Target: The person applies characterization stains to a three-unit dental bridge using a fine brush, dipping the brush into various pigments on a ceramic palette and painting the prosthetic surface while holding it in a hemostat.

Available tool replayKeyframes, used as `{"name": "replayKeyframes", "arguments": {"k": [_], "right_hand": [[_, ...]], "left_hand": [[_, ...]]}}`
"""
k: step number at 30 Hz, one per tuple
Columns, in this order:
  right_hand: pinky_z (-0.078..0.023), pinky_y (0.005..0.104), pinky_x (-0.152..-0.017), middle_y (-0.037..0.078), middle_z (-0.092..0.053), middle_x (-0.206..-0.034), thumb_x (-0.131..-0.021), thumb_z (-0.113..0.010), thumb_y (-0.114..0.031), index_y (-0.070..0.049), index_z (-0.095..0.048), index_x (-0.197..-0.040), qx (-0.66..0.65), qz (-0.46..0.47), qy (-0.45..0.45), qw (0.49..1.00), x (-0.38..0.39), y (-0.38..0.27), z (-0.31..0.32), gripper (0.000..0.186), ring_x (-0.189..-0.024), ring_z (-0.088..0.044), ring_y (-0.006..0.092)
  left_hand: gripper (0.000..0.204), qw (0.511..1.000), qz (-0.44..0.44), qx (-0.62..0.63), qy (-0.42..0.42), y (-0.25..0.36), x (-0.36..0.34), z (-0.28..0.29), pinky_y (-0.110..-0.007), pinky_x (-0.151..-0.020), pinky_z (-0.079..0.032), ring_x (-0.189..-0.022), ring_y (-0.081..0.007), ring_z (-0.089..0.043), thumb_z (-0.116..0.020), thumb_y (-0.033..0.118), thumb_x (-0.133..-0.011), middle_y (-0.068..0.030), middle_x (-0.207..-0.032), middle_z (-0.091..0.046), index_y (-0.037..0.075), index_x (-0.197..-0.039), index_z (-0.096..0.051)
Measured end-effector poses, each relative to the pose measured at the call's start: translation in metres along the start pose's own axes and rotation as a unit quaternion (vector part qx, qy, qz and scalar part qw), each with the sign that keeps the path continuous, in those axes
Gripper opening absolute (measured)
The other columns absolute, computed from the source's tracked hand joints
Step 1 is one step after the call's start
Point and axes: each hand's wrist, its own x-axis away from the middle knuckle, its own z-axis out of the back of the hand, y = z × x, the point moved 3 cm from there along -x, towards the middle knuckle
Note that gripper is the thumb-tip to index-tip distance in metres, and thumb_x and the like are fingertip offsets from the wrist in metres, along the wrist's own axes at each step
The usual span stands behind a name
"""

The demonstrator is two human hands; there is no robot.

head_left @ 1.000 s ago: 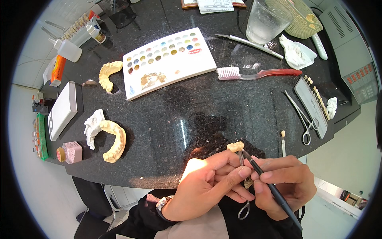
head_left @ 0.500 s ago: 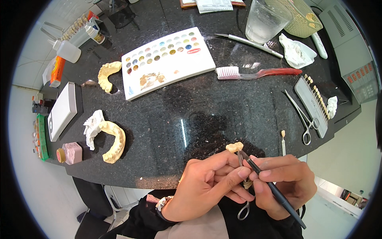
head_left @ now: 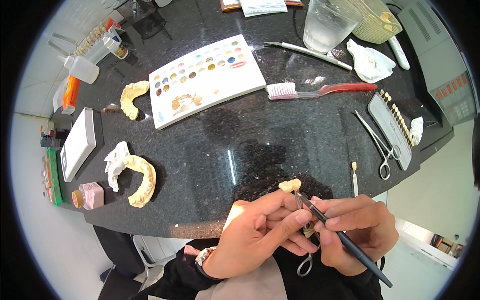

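Black desk (head_left: pixel 200 150) is stretching ahead; right hand (head_left: pixel 362 230) is gripping a dark-handled brush (head_left: pixel 350 245) pen-fashion, apparently for fine control; left hand (head_left: pixel 265 230) is clasping metal forceps (head_left: pixel 298 200), presumably avoiding direct touch of the tooth-coloured piece (head_left: pixel 289 185) that is sitting at their tip.

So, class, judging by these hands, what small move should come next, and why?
Probably raise the paintbrush tip slightly onto the tooth-coloured dental restoration: the left hand steadies it with ring-handled forceps, and the right hand holds the paintbrush with its tip just below it.
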Motion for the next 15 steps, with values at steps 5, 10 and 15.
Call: {"name": "replayKeyframes", "arguments": {"k": [5, 10, 15], "right_hand": [[-0.054, 0.0312, -0.069, 0.017, -0.065, -0.080, -0.061, -0.073, 0.005, 0.001, -0.062, -0.080, 0.003, -0.016, 0.016, 1.000, -0.0005, 0.0006, -0.0002, 0.022, -0.077, -0.067, 0.0261], [-0.054, 0.0291, -0.066, 0.017, -0.065, -0.081, -0.062, -0.074, 0.004, 0.000, -0.062, -0.081, 0.028, 0.004, 0.003, 1.000, -0.0008, 0.0001, 0.0014, 0.022, -0.074, -0.067, 0.0243], [-0.054, 0.0289, -0.067, 0.017, -0.066, -0.081, -0.062, -0.073, 0.004, 0.000, -0.062, -0.080, 0.022, -0.007, 0.006, 1.000, -0.0022, -0.0008, 0.0012, 0.022, -0.073, -0.067, 0.0241]], "left_hand": [[0.019, 1.000, 0.002, 0.005, 0.004, -0.0019, -0.0009, -0.0002, -0.026, -0.067, -0.056, -0.078, -0.0199, -0.065, -0.046, 0.012, -0.093, -0.0133, -0.092, -0.059, -0.006, -0.101, -0.046], [0.020, 1.000, 0.001, 0.005, -0.003, -0.0003, -0.0005, -0.0002, -0.026, -0.066, -0.057, -0.077, -0.0206, -0.066, -0.047, 0.010, -0.093, -0.0136, -0.092, -0.060, -0.007, -0.103, -0.046], [0.021, 1.000, -0.017, -0.008, 0.003, 0.0017, -0.0017, -0.0007, -0.026, -0.063, -0.057, -0.076, -0.0210, -0.066, -0.047, 0.009, -0.092, -0.0148, -0.091, -0.061, -0.009, -0.103, -0.048]]}}
